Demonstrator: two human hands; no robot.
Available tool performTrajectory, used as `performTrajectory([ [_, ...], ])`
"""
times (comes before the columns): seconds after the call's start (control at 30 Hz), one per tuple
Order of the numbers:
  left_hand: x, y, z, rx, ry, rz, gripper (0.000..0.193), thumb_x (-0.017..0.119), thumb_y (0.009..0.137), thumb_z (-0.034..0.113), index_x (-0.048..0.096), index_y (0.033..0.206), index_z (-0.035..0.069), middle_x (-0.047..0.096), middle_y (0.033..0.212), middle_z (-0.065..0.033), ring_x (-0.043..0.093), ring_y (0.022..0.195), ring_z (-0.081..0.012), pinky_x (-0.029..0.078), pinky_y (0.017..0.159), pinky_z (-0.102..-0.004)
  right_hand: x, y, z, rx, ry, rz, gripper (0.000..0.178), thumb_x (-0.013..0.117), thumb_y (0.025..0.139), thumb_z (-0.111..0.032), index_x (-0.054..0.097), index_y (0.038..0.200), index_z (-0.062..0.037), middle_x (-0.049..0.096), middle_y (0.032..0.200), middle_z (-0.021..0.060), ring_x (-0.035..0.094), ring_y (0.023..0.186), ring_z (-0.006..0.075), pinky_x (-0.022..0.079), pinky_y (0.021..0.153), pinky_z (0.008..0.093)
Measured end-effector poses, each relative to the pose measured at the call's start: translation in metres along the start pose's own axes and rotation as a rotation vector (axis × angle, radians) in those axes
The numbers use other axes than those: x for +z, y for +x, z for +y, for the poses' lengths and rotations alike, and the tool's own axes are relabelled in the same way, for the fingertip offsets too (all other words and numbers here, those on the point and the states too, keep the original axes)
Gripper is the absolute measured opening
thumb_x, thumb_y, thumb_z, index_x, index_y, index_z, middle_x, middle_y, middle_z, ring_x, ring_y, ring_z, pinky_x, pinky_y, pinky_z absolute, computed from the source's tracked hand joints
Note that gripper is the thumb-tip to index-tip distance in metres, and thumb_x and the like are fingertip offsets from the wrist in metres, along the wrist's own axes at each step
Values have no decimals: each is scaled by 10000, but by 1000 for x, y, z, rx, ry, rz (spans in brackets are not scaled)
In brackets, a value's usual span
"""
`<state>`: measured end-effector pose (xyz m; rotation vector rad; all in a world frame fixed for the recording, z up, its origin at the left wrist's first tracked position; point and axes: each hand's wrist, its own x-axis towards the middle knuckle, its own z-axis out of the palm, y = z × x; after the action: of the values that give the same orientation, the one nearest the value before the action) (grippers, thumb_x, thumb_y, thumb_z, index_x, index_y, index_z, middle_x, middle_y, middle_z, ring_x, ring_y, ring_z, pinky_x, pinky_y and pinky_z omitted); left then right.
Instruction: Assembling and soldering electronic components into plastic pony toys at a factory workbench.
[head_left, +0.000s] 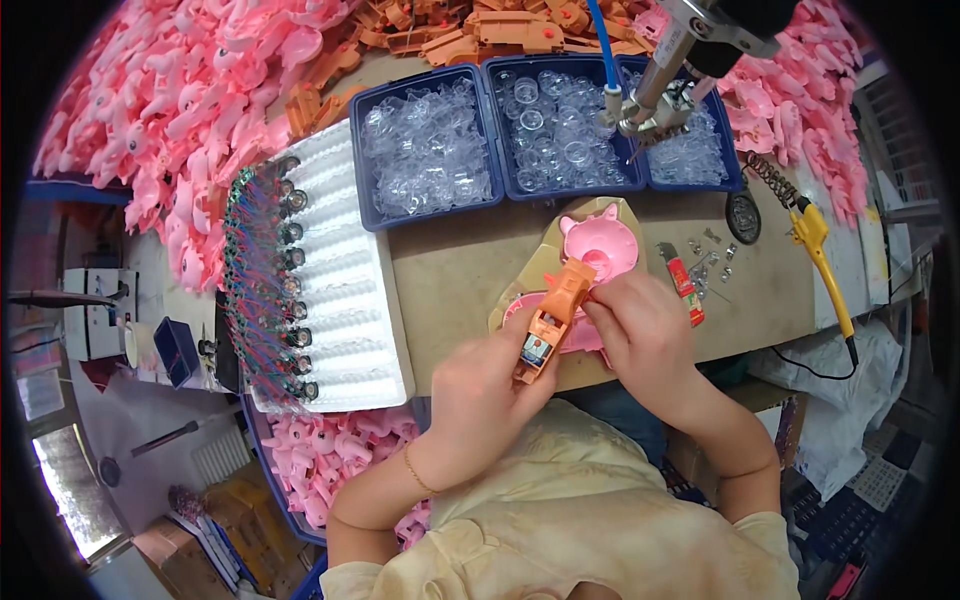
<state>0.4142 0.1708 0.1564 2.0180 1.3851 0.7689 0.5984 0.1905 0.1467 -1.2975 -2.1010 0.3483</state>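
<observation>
An orange plastic toy housing point(560, 305) is gripped in my left hand point(485, 375), its lower end showing a small part with metal and green inside. My right hand point(645, 330) pinches at the upper right side of the housing; whatever its fingertips hold there, if anything, is hidden. Just beyond both hands, a pink animal-shaped shell point(603, 243) with ears and a round bowl lies in a tan holder point(548, 250). More pink plastic shows beneath the orange housing, partly covered by my hands.
Blue bins point(375, 215) of clear plastic parts line the back. A white foam tray point(345, 250) with wired round parts stands left. To the right lie a red cutter point(682, 285), small metal bits point(708, 265) and a yellow soldering iron point(812, 235). A metal press head point(655, 95) hangs above; pink shells point(210, 120) are heaped around.
</observation>
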Motion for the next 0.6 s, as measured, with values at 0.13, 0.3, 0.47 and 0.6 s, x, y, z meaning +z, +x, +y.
performTrajectory([
  [0.13,3,2,0,40,49,91,473,696,710,126,549,1155,65,549,616,-51,553,535,-195,441,499,-315,0,4,-10,335,336,11,88,604,811,-79,582,815,7,569,699,84,561,612,208,431,542,298],
  [0.3,-1,2,2,101,90,131,487,696,703,112,543,1163,65,552,628,-49,554,543,-192,441,502,-309,4,1,-6,830,1164,-55,161,580,877,-151,578,843,5,592,705,19,545,587,106,417,528,248],
  [0.47,-27,3,-3,-10,-135,-113,490,707,676,110,564,1145,88,625,800,-92,608,687,-244,479,615,-342,-26,1,-9,935,1050,-355,202,639,834,-176,591,936,-8,595,761,30,562,649,132,441,581,262],
  [0.6,-39,-1,-8,158,-214,-222,410,732,655,58,612,1046,52,664,969,-109,646,857,-248,504,725,-310,-36,-6,-13,-8,306,-107,387,722,712,-232,608,1018,-24,582,871,78,567,773,229,452,678,324],
])
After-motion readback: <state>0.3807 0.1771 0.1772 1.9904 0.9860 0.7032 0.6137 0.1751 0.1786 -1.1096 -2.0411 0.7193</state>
